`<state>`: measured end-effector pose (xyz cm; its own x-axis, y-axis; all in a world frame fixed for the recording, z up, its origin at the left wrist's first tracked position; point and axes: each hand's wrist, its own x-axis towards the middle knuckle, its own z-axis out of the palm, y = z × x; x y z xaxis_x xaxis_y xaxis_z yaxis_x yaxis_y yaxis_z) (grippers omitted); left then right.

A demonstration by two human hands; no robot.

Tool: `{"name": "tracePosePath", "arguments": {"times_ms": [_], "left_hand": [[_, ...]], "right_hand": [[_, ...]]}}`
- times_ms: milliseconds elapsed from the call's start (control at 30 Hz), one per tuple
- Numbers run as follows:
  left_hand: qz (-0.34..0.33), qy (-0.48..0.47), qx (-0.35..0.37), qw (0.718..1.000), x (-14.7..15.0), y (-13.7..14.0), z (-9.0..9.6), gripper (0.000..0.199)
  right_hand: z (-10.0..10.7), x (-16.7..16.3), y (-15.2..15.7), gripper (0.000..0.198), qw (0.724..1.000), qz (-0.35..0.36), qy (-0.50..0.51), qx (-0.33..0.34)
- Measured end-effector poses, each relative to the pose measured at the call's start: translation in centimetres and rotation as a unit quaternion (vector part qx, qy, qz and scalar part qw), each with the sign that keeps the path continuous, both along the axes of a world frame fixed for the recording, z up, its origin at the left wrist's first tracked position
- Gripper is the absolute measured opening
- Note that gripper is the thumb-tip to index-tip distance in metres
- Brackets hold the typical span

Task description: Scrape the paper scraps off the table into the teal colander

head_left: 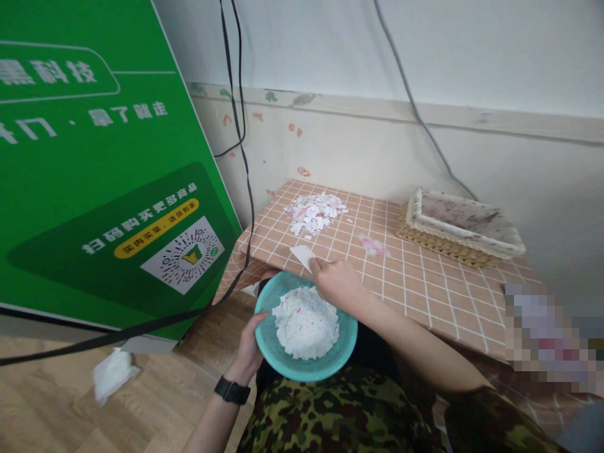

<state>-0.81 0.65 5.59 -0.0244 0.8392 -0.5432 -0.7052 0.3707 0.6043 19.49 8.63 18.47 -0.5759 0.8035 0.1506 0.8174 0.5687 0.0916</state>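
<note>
My left hand (250,345) grips the left rim of a teal plastic colander (346,343) held over my lap, thumb over the edge. Inside the colander lies a heap of small white paper scraps (306,327) with a few red bits. My right hand (337,281) is above the colander's upper right rim, fingers closed on a flat white card (302,256). That card reaches over the table's front edge. Beyond it, a pile of white and pinkish paper scraps (316,212) lies on the checked tablecloth (377,220).
A fabric-lined wicker basket (448,255) stands at the table's right, with a pink-and-white scrap (372,245) left of it. A green cabinet (94,189) is on my left. Black straps (248,189) hang before it. A white plastic bag (114,374) lies on the floor.
</note>
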Motion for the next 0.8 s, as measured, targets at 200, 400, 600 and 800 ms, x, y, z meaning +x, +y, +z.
{"name": "tracePosePath", "arguments": {"times_ms": [200, 400, 600, 800], "left_hand": [[-0.032, 0.0, -0.014, 0.999, 1.5, -1.0, -1.1, 0.013], [-0.037, -0.003, -0.017, 0.999, 1.7, -1.6, -1.8, 0.013], [-0.024, 0.002, -0.028, 0.999, 1.7, -1.2, -1.9, 0.008], [-0.008, 0.007, -0.039, 0.999, 2.1, -0.5, -1.5, 0.006]], "right_hand": [[-0.1, 0.2, 1.2, 0.025, 0.999, -0.047, -0.012, 0.006], [-0.1, 3.9, 2.1, 0.029, 0.989, -0.147, -0.004, 0.018], [0.4, 9.3, 3.5, 0.026, 0.965, -0.246, 0.089, 0.02], [1.3, 13.2, 4.1, 0.028, 0.912, -0.312, 0.267, 0.019]]}}
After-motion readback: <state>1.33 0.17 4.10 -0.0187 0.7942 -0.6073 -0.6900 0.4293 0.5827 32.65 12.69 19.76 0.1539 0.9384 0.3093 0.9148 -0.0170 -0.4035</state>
